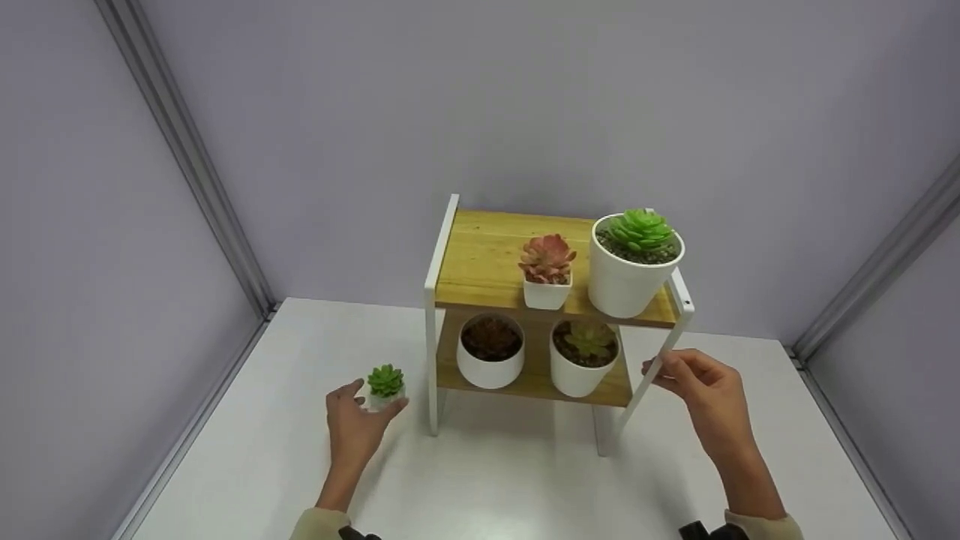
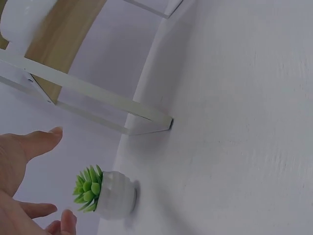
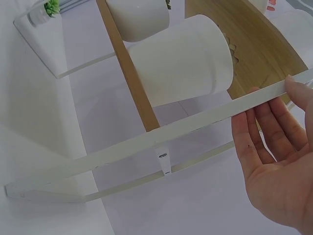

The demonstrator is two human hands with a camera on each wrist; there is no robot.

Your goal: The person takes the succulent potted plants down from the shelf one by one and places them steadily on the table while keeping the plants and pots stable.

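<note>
On the table left of the shelf stands a small green succulent (image 1: 386, 381) in a white ribbed pot (image 2: 118, 195). My left hand (image 1: 355, 427) is beside it with thumb and fingers spread, and the left wrist view shows a gap between the fingertips and the plant. My right hand (image 1: 705, 397) pinches the white side frame of a two-tier shelf (image 1: 645, 384) between thumb and fingers. In the right wrist view the thumb lies on the frame bar (image 3: 195, 126) and the fingers go behind it.
On the shelf's wooden top board (image 1: 487, 255) stand a red succulent (image 1: 547, 259) in a square white pot and a green succulent (image 1: 640, 230) in a large white pot. Its lower board holds a dark brown plant (image 1: 491, 339) and a yellowish-green succulent (image 1: 589, 341), both in white pots. Grey walls surround the table.
</note>
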